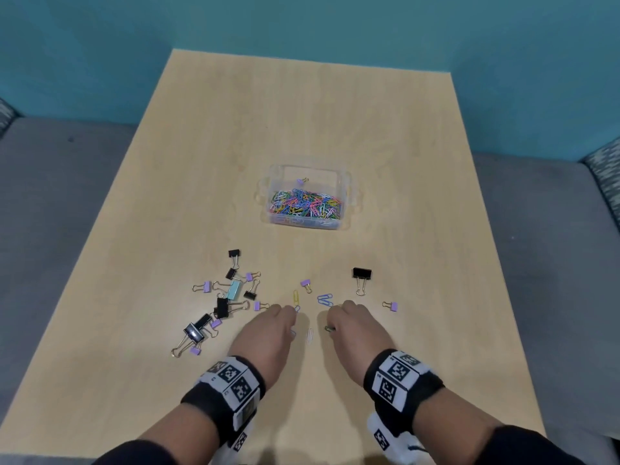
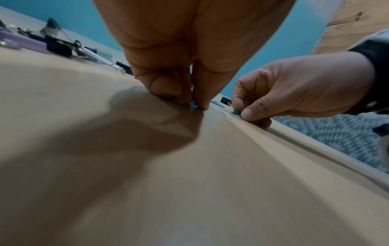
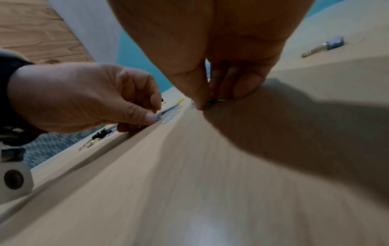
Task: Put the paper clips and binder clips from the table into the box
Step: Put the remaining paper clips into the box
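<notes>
A clear plastic box (image 1: 345, 196), holding a heap of coloured paper clips and one small purple binder clip, stands mid-table. My left hand (image 1: 291, 316) is down at the tabletop, thumb and finger pinching a blue paper clip (image 2: 192, 105). Just to its right, my right hand (image 1: 332, 323) pinches a green paper clip (image 2: 236, 111) against the table. A white paper clip (image 1: 310, 335) lies between the hands. A yellow clip (image 1: 295, 297) and two blue clips (image 1: 324, 299) lie just beyond the fingers.
Several black, purple and light-blue binder clips (image 1: 221, 303) are scattered left of my left hand. A large black binder clip (image 1: 361, 275) and a purple one (image 1: 392, 306) lie to the right, another purple one (image 1: 306, 284) ahead. Grey seating surrounds the wooden table (image 1: 402, 162).
</notes>
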`<state>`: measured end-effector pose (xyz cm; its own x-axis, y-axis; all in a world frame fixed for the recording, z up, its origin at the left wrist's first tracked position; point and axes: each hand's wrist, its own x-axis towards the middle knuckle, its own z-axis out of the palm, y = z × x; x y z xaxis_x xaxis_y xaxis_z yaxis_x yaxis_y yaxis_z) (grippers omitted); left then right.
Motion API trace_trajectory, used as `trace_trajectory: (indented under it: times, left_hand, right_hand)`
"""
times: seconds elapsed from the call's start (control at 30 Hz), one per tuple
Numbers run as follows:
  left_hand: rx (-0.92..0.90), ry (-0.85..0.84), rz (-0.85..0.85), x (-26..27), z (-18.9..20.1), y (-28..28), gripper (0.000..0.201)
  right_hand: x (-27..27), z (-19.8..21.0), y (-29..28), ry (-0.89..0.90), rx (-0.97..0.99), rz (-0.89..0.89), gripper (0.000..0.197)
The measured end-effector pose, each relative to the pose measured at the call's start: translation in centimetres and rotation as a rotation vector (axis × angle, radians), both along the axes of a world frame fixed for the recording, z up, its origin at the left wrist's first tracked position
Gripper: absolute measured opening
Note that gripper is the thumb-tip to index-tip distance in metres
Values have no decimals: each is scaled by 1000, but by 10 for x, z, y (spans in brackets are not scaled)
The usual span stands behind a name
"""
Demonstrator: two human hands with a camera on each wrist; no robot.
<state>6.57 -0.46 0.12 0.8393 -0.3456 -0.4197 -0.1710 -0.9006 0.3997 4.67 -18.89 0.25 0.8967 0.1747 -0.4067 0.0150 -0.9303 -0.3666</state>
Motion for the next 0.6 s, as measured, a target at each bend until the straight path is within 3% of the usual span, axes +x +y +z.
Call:
trace_trajectory:
  times: [0.1,0.23,0.47,0.6]
  left_hand:
    - [-37,-30,50,12,0,-4,22]
    - [14,-72,-32,30,-8,-2,44]
    - [54,-130,-71,31,-9,5,20]
    - [52,-128,-54,29,-9,5,8]
  right_hand:
    - [12,1,-3,-14,35,15,13]
    - [29,3,-6,3,62,11,36]
    - [39,1,-8,2,28,34,10]
    - [40,1,-7,-1,21,45,7]
